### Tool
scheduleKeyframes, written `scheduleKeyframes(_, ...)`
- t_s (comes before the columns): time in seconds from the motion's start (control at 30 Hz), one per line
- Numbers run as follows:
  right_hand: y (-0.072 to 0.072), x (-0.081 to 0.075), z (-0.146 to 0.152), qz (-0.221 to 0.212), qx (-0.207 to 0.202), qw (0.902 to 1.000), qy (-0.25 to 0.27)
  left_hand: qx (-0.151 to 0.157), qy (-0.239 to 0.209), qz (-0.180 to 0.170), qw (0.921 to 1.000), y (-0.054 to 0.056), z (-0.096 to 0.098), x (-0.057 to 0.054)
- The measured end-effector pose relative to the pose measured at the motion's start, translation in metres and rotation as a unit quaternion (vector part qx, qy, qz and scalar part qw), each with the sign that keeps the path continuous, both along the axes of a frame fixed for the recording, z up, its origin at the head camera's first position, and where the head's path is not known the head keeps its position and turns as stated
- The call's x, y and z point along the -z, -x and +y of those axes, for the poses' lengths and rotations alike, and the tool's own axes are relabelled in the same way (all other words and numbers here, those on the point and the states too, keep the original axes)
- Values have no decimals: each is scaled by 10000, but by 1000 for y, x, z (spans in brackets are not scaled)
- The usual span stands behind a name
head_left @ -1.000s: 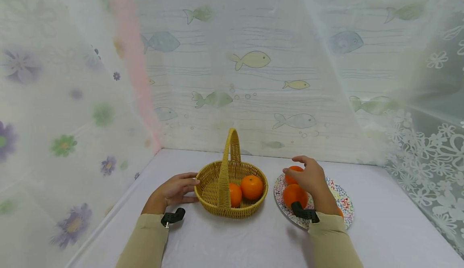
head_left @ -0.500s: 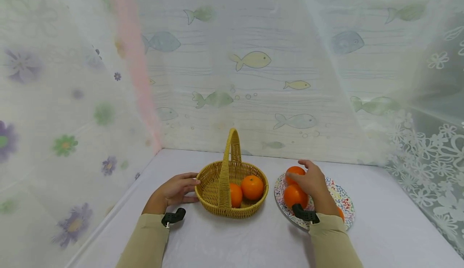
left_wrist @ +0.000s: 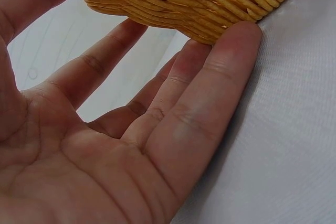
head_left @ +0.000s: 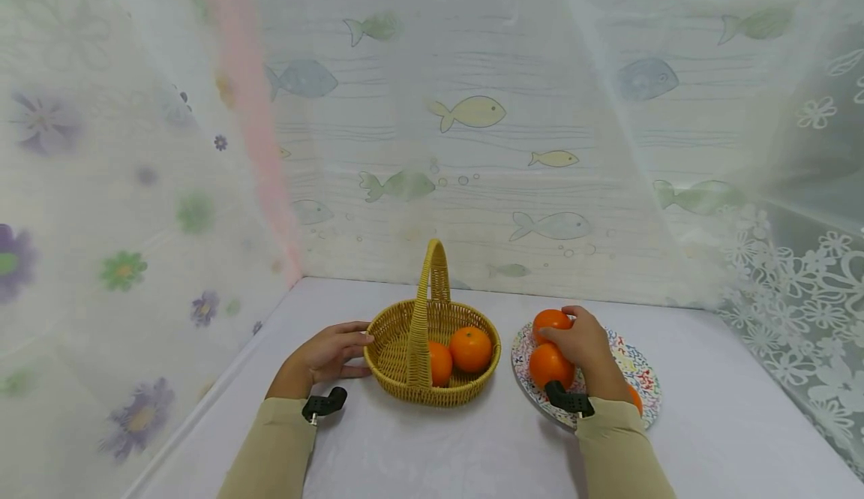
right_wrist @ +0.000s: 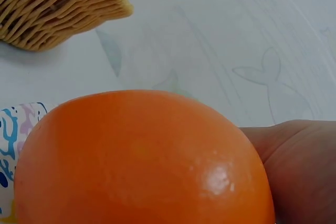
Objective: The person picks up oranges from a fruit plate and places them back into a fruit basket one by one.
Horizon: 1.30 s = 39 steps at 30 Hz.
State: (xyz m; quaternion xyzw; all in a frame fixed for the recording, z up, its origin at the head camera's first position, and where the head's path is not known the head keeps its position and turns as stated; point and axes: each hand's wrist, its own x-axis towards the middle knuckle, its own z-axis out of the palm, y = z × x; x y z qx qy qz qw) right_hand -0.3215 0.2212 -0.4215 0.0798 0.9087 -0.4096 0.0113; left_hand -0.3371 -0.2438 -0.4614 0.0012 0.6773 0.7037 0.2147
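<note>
On white cloth [head_left: 432,446], basket handle [head_left: 418,334] partly hides orange [head_left: 442,365].

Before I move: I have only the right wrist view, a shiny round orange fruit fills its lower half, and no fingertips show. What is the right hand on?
Observer: The right hand has its thumb and fingers around the farthest round orange fruit on the round multicoloured plate.
Operator: Copy. And on the other side?
Observer: The left hand touches the left side of the yellow woven wicker basket.
Operator: I only catch a corner of that. What's inside?
Observer: Two more orange fruits show in it.
</note>
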Motion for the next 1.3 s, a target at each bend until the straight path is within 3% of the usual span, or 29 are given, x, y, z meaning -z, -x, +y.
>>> scheduleKeyframes(0.6, -2, -1, 4, -22, 114, 9997, 210, -6, 38, 26, 10000, -3, 3, -4)
scheduleKeyframes(1.3, -3, -7, 4, 128, 199, 9991, 347, -1, -24, -38, 10000, -1, 0, 0)
